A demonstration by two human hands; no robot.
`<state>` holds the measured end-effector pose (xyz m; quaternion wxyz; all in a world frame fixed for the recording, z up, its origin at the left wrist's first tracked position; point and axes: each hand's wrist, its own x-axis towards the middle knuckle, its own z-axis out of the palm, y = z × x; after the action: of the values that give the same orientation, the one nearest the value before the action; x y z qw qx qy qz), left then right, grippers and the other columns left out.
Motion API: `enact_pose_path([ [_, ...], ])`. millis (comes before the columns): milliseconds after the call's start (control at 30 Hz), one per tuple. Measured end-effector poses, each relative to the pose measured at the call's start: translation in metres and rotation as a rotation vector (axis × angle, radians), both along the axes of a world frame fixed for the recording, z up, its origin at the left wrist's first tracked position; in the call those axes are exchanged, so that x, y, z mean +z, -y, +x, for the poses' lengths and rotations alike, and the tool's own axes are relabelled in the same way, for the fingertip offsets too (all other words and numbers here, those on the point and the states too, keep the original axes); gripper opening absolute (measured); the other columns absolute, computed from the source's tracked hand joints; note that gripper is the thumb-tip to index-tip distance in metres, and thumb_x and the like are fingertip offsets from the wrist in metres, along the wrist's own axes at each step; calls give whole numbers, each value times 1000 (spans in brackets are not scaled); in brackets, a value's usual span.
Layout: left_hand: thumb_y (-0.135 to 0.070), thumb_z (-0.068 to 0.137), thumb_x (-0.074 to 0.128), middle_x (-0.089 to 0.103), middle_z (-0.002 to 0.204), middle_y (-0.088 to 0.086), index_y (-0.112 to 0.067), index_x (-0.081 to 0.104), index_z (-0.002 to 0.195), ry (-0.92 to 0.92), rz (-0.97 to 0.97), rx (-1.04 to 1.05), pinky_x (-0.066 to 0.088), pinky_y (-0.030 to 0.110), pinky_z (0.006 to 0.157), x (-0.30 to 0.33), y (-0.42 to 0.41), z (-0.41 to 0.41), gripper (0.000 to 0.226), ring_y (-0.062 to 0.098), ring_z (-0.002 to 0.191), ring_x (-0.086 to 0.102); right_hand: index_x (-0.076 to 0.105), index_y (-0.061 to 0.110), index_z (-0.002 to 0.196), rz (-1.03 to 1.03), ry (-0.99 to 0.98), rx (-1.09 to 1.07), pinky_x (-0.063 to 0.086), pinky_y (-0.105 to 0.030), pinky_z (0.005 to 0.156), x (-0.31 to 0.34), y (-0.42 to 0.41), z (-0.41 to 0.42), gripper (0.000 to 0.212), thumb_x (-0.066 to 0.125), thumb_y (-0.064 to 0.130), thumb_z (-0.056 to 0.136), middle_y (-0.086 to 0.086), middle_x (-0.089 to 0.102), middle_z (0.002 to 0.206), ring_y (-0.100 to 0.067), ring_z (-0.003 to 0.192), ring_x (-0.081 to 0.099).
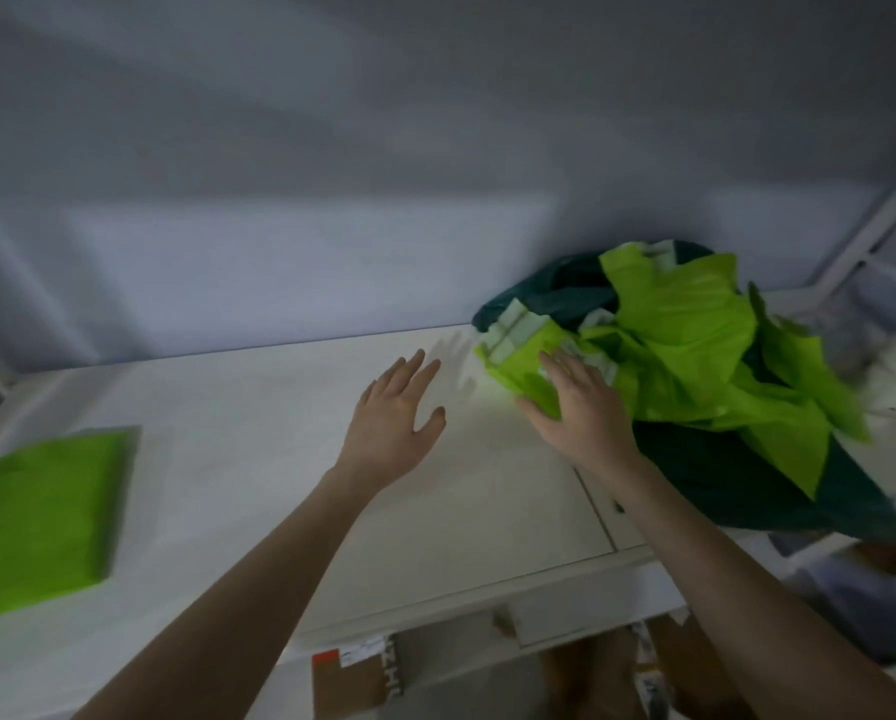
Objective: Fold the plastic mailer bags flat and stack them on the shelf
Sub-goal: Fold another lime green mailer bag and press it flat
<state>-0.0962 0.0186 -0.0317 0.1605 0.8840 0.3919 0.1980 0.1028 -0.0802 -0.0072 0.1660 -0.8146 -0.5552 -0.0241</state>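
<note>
A person stands at a white table [290, 459] and reaches both arms out over it. On the far right of the table lies a messy pile of mailer bags [695, 366], bright green ones mixed with dark green ones, all crumpled and lying on top of each other. On the near left sits a flat folded green bag [40, 511], neat and square, well apart from the pile.

The right hand [576, 402] rests on the near left edge of the pile. Its fingers are spread and nearly straight, lying on a bright green bag. I cannot tell if it has a real hold yet; it looks more like a touch. The left hand [394, 413] hangs over the bare table just beside the pile, fingers open and a little bent, holding nothing.

I think this is the step of picking the next bag to fold. One bag looks done, and lots are still waiting. Next, the right hand needs to close on just one bag and slide it out onto the bare middle of the table. The bags are thin and slippery, so more than one may come along. The left hand could hold the pile back. I cannot pick out the shelf for stacking from here.
</note>
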Motion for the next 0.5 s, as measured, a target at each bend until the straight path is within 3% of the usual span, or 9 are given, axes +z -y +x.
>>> enact_pose_path([
  [133,-37,93,49,17,157,-2,-26,24,148,-11,-75,10,19,33,114,-7,10,51,61,19,143,19,34,18,144,-19,-56,-34,34,-37,103,-9,17,45,65,51,49,90,-4,29,152,-25,136,30],
  [333,-45,91,49,32,151,5,-32,19,148,-111,-266,58,28,35,109,-30,18,104,66,24,137,29,29,18,145,-59,-112,-55,32,-39,104,-23,21,89,65,50,46,90,-8,26,151,-29,134,29],
  [500,-43,92,48,34,149,5,-32,19,148,-92,-350,50,28,35,108,-43,25,139,64,25,136,30,29,19,145,-65,-223,-20,32,-41,106,-32,15,108,61,53,36,91,-8,21,152,-30,136,27],
])
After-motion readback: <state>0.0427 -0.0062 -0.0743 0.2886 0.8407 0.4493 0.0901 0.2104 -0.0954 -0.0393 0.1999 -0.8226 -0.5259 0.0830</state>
